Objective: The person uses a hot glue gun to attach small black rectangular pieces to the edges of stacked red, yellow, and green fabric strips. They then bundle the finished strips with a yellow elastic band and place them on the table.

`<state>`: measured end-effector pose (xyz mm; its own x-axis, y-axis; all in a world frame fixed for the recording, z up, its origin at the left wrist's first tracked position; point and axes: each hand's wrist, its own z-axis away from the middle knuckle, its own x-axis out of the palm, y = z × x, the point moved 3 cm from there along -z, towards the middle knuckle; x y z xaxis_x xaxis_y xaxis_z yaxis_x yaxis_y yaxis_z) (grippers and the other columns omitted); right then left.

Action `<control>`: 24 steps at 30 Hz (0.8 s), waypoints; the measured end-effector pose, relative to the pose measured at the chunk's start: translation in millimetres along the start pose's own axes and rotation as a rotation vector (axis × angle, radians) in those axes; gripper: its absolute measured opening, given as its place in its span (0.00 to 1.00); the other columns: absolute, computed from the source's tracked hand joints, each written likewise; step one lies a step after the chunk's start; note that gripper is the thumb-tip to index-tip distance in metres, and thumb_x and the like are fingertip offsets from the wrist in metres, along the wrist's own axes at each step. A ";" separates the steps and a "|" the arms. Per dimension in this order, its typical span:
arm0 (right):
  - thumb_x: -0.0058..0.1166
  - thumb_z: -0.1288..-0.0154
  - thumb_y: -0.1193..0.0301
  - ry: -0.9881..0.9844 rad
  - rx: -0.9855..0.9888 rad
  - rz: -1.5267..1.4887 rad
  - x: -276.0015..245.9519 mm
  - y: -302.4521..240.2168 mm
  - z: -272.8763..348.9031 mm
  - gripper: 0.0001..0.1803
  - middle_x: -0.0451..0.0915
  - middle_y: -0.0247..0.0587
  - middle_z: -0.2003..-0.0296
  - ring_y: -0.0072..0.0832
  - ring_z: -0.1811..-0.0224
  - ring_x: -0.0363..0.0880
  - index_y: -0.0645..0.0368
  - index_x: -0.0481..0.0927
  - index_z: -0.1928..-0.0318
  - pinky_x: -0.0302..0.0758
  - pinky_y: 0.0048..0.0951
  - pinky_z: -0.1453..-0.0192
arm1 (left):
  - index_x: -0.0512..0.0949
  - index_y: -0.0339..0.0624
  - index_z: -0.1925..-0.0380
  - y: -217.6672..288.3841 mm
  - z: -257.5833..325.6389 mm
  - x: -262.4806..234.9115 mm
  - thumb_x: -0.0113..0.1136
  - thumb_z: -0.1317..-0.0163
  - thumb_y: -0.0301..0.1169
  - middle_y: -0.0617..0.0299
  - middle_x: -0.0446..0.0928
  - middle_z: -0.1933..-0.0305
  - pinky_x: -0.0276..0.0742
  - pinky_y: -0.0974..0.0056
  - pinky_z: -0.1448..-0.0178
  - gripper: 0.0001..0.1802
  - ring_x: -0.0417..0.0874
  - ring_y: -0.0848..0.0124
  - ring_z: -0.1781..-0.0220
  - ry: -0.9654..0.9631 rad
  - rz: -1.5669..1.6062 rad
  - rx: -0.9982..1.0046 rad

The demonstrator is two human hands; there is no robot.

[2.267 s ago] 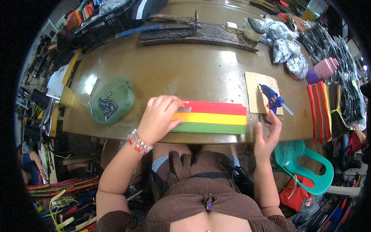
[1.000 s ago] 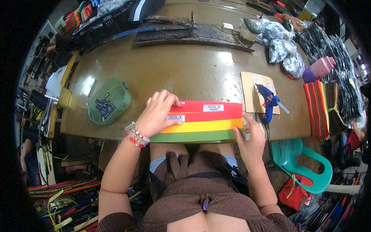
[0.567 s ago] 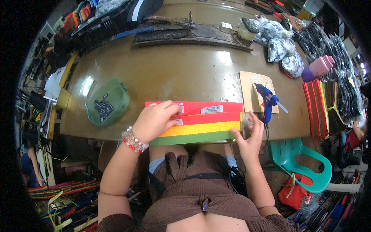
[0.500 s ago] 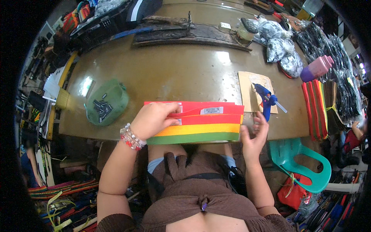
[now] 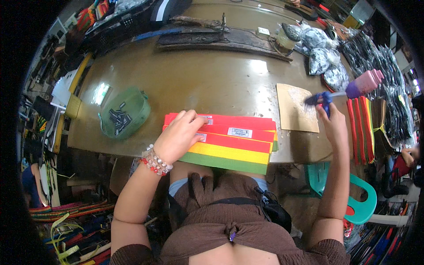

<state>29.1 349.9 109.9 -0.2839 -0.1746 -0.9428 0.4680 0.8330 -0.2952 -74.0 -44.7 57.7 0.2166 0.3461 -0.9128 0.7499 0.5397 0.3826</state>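
My left hand is closed on the left end of several striped fabric strips in red, yellow and green, with the thumb on top. The strips lie fanned at the table's near edge, and the front one overhangs it. Small white labels sit on the red bands. My right hand grips a blue glue gun by its handle, raised over the right side of the table. A pale glue stick projects from its rear. Below its nozzle lies a tan sheet of cardboard with whitish residue.
A green translucent tub with small dark pieces stands at left. A pink and purple bottle and a stack of striped strips are at right. Plastic-wrapped bundles lie behind them. A teal plastic chair stands below the table's right edge.
My right hand has moved right and up and taken hold of the glue gun, lifting it off the cardboard. The front strip's right end has swung down toward me, spreading the strips.
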 end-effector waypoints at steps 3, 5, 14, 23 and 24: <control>0.57 0.37 0.49 -0.119 -0.075 0.361 -20.4 -31.7 3.2 0.24 0.82 0.58 0.66 0.54 0.60 0.81 0.58 0.78 0.54 0.76 0.49 0.58 | 0.78 0.49 0.48 1.5 -1.9 1.6 0.65 0.46 0.29 0.56 0.71 0.59 0.74 0.58 0.46 0.22 0.73 0.58 0.53 -0.052 -0.019 -0.008; 0.59 0.39 0.49 -0.016 -0.232 0.390 -24.0 -60.3 11.1 0.23 0.82 0.55 0.67 0.52 0.61 0.82 0.56 0.79 0.57 0.77 0.48 0.60 | 0.77 0.49 0.46 2.5 -3.2 2.3 0.64 0.45 0.30 0.55 0.71 0.59 0.74 0.58 0.46 0.24 0.73 0.57 0.54 -0.081 -0.074 0.016; 0.64 0.43 0.49 -0.337 -0.627 -0.270 41.6 -153.4 31.3 0.22 0.79 0.52 0.77 0.48 0.73 0.81 0.57 0.83 0.65 0.76 0.44 0.65 | 0.77 0.44 0.52 4.0 7.8 3.9 0.66 0.47 0.29 0.55 0.70 0.62 0.74 0.57 0.49 0.20 0.73 0.58 0.56 0.047 -0.054 0.021; 0.64 0.47 0.43 -0.408 -0.632 -0.310 67.1 -165.3 25.4 0.30 0.79 0.52 0.78 0.48 0.72 0.81 0.61 0.82 0.69 0.77 0.44 0.63 | 0.76 0.43 0.50 4.0 12.1 8.6 0.59 0.44 0.26 0.54 0.70 0.61 0.76 0.57 0.50 0.18 0.73 0.58 0.56 0.045 -0.045 -0.027; 0.64 0.47 0.42 -0.426 -0.621 -0.292 67.0 -166.1 24.5 0.30 0.79 0.53 0.78 0.49 0.72 0.81 0.61 0.82 0.69 0.77 0.44 0.63 | 0.76 0.43 0.52 3.7 12.3 8.5 0.62 0.45 0.27 0.55 0.70 0.61 0.75 0.57 0.51 0.19 0.73 0.58 0.57 0.066 -0.042 -0.023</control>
<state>-47.2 187.0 92.0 0.0794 -0.5110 -0.8559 -0.1618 0.8407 -0.5168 -61.7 -49.2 49.6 0.1426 0.3720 -0.9172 0.7426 0.5725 0.3476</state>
